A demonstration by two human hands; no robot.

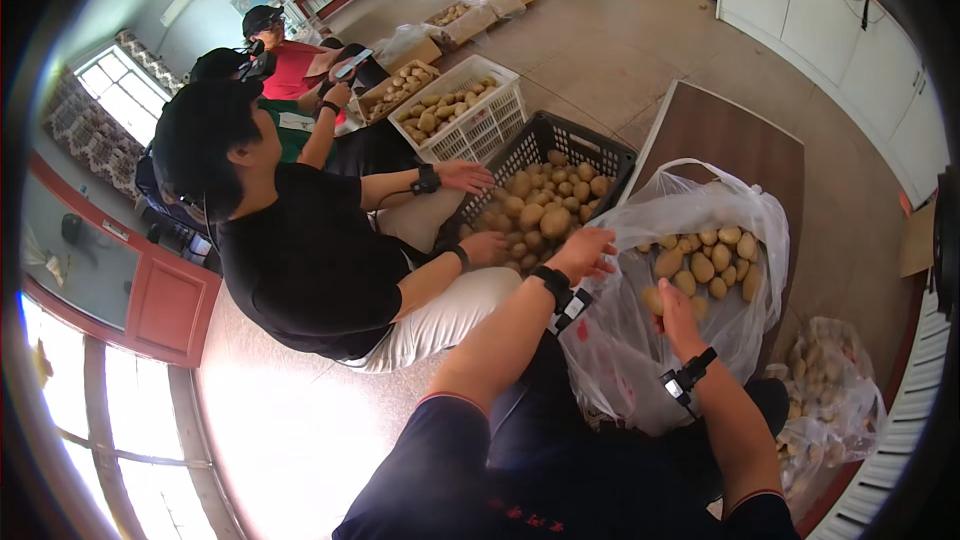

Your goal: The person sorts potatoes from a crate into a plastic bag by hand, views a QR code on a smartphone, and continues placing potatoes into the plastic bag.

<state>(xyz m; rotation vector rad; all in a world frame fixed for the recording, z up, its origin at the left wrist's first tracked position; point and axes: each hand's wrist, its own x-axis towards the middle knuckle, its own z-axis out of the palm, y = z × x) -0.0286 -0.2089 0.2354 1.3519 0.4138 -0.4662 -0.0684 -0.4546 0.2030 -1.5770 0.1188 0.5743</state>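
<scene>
My left hand (585,251) is at the left rim of a clear plastic bag (622,345), fingers apart, with nothing seen in it. Inside the bag's mouth, my right hand (679,315) points its fingertips away from me. A potato (652,300) shows right beside those fingers; whether they grip it is unclear. Several more potatoes (702,268) lie deeper in the bag, which rests partly on a brown board-like surface (720,127) and hangs down towards my lap. Both wrists wear black bands with small devices.
A co-worker in black (315,262) sits at my left, hands at a black crate (592,142) of potatoes. Beyond stand a white crate (487,124) and a cardboard box (397,90) of potatoes. Another potato-filled bag (825,390) lies at lower right, near a radiator (900,405).
</scene>
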